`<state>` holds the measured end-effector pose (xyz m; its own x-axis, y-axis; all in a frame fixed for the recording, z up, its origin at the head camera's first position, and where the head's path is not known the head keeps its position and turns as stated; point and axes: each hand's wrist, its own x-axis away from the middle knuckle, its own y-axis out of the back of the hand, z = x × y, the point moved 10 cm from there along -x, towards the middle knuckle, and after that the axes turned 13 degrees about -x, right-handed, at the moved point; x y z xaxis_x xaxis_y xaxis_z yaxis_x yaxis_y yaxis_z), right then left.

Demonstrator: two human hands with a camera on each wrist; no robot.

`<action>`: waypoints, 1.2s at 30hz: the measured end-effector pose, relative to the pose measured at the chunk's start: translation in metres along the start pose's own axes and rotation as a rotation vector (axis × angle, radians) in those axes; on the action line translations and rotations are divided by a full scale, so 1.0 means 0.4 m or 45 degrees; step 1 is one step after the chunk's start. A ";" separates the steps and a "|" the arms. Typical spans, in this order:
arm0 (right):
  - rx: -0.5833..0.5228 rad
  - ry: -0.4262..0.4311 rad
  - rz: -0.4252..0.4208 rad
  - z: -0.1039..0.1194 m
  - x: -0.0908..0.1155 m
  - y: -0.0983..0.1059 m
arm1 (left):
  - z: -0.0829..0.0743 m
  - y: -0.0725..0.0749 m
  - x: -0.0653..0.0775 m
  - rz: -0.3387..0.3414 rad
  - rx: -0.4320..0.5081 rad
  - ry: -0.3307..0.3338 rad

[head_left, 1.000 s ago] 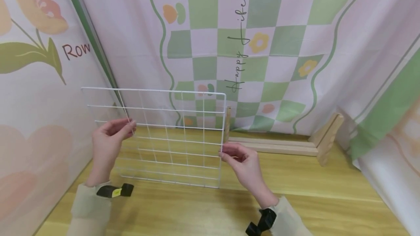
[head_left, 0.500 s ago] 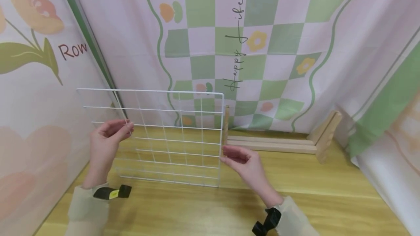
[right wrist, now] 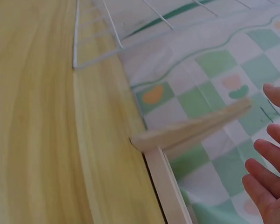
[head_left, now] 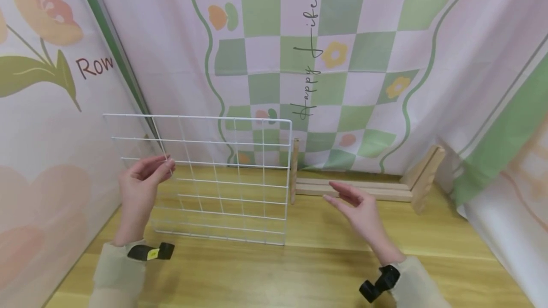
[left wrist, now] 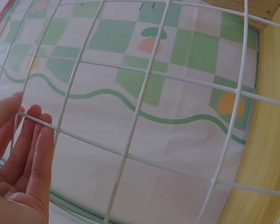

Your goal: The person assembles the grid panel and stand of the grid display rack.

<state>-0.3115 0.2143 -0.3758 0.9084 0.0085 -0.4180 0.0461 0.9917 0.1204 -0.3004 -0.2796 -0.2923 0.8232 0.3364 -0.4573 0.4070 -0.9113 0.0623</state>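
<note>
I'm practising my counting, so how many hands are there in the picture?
2. The left hand pinches the white wire grid; the right hand holds nothing, near the wooden stand. The wrist views show these same hands.

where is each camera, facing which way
Head: on the head, facing forward and down; left hand, right hand, beige cloth sleeves show.
Left wrist: worn there, facing white wire grid panel; left hand partly shows.
Right wrist: worn there, facing pale wooden frame; right hand partly shows.
Wrist views share: panel, green-white checked fabric.
</note>
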 end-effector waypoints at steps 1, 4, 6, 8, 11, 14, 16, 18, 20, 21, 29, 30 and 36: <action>0.016 -0.005 -0.017 0.000 -0.001 0.017 | -0.001 0.000 0.000 -0.001 -0.004 -0.007; 0.068 -0.029 -0.065 0.003 -0.005 0.066 | -0.003 -0.001 -0.001 -0.005 -0.016 -0.023; 0.112 -0.050 -0.089 0.005 -0.006 0.094 | -0.003 -0.001 -0.001 -0.009 -0.019 -0.025; 0.155 -0.071 -0.107 0.007 -0.007 0.120 | -0.002 -0.001 -0.002 -0.011 -0.019 -0.021; 0.193 -0.082 -0.140 0.012 -0.012 0.160 | 0.000 -0.002 -0.002 -0.009 -0.022 -0.014; 0.215 -0.080 -0.185 0.016 -0.017 0.204 | 0.002 -0.002 0.000 -0.004 -0.017 -0.008; 0.221 -0.069 -0.219 0.020 -0.020 0.236 | 0.003 -0.003 0.000 0.000 -0.006 -0.006; 0.219 -0.078 -0.259 0.021 -0.019 0.266 | 0.003 -0.003 0.000 0.000 -0.001 -0.009; 0.206 -0.097 -0.301 0.022 -0.017 0.295 | 0.003 -0.002 0.000 -0.003 0.002 -0.013; 0.197 -0.108 -0.317 0.023 -0.015 0.309 | 0.002 -0.002 0.000 -0.005 -0.002 -0.013; 0.183 -0.235 -0.457 0.022 0.005 0.421 | 0.000 -0.002 0.000 -0.002 -0.033 -0.011; 0.182 -0.242 -0.469 0.021 0.007 0.435 | 0.000 -0.002 0.000 -0.001 -0.035 -0.011; 0.103 -0.274 -0.543 0.005 0.009 0.512 | 0.002 0.000 0.001 0.000 -0.045 0.002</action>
<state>-0.2978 0.4170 -0.3511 0.8664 -0.4317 -0.2509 0.4574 0.8877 0.0520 -0.3004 -0.2795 -0.2935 0.8239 0.3366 -0.4560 0.4207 -0.9023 0.0940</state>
